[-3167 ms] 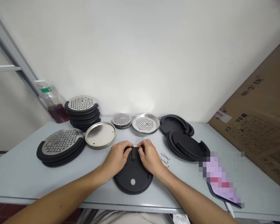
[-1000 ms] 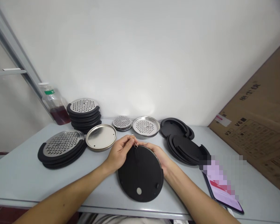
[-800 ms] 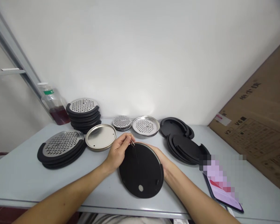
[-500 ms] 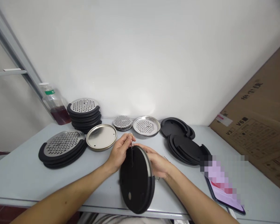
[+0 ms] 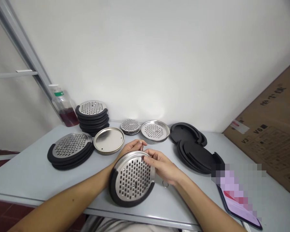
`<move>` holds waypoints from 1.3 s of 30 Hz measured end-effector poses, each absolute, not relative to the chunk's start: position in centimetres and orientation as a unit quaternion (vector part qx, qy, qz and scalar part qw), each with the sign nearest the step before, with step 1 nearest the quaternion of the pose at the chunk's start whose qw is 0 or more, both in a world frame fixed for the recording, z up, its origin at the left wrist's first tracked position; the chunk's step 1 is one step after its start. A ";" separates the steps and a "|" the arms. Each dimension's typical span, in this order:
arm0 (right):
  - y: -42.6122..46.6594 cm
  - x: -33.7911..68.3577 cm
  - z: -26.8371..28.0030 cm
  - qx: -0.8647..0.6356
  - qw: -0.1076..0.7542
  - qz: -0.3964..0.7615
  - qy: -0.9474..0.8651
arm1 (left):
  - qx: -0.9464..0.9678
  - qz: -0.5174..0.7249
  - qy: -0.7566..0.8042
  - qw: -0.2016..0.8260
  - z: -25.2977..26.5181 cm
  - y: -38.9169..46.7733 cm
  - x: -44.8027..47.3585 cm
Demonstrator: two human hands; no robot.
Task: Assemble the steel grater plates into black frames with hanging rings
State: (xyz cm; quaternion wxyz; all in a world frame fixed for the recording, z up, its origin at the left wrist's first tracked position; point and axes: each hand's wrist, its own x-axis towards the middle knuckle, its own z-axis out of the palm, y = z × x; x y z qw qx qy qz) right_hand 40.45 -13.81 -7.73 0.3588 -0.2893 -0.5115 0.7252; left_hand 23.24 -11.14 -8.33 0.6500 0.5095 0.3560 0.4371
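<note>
By the near edge of a pale-grey table (image 5: 29, 174), the right hand (image 5: 164, 166) pinches a round, black-rimmed, perforated silver-metal plate (image 5: 135, 178), the left hand (image 5: 131, 148) a silver wire clip (image 5: 142, 147) atop it, seemingly mid-fastening, next calling for steady alignment.
</note>
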 end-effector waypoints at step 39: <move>-12.9 41.2 -8.4 -0.324 0.396 0.757 -0.406 | 0.640 0.367 0.397 0.546 -7.1 -12.1 21.2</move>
